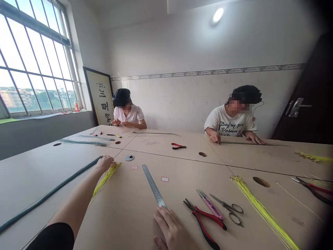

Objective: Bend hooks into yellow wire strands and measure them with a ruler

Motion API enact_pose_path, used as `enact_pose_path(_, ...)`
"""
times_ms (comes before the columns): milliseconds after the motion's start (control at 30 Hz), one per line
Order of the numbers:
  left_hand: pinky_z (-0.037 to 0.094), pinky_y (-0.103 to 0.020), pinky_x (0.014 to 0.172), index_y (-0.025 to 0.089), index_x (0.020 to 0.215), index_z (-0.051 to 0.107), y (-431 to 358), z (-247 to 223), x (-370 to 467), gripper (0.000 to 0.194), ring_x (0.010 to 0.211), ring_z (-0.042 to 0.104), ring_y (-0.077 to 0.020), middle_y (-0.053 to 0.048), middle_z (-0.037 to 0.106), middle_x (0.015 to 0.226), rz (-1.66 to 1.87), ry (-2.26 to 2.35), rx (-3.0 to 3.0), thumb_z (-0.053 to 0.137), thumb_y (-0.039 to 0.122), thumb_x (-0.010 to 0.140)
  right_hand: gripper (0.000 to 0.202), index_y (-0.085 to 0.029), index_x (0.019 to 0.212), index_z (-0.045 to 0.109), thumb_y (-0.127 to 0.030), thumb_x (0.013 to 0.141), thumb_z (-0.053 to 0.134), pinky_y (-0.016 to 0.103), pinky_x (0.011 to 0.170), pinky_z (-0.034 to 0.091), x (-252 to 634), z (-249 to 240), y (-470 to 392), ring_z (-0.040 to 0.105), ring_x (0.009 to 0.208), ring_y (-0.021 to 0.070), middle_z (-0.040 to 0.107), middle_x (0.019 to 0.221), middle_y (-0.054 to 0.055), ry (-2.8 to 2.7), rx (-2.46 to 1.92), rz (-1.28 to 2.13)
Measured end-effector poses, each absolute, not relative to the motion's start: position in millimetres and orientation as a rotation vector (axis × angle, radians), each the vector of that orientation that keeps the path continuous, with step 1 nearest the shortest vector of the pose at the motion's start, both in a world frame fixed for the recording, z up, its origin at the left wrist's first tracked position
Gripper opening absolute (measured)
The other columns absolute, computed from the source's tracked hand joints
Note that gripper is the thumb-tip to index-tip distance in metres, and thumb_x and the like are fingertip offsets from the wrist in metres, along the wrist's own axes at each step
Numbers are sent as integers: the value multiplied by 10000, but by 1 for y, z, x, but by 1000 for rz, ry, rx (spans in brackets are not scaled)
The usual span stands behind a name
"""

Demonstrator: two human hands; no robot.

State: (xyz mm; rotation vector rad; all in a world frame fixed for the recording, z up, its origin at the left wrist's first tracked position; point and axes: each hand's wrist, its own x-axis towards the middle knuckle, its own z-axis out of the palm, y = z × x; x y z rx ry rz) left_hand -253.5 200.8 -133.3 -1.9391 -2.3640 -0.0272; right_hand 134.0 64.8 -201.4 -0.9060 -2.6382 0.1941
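Observation:
My left hand [104,163] reaches out over the table, fingers bent together between two bundles. What it pinches, if anything, is too small to make out. Beside it ends a long bundle of blue-green cords [59,187]. A bundle of yellow cords [104,182] with gold-coloured ends lies partly hidden behind my forearm. At the table's near side, my right hand [173,227] is closed over the near end of a steel ruler [153,185]. To its right lie red-and-black pliers [205,218], pink thread snips [210,204] and small scissors [229,207].
Another yellow bundle [262,208] and more pliers [313,189] lie at the right. Two labels, a metal disc [129,158] and red-handled pliers [178,146] lie mid-table. Holes [261,182] pierce the tabletop. Two people sit opposite; the right one's hands touch a dark cord bundle [241,143].

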Motion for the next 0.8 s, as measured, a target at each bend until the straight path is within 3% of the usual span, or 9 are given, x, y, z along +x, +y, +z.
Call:
enact_pose_path(467,499,-405,813,138,1062,568,224,-133,-264,253,934,586,-196,-79,592,1074,190,-2265,-2055,525,307,878,482,-177,1209,551,-478,852,432,424,1021,380,125,-257,69,463,1210,282,539,1286,122,-2444,-916,30)
enact_pose_path(800,512,-395,783,133,1090,551,212,-116,-257,279,910,595,-194,-80,591,1065,37,-2455,-1792,527,312,878,467,-166,1238,530,-423,861,429,434,1034,372,129,-238,65,450,1228,280,513,1315,124,-2488,-916,116)
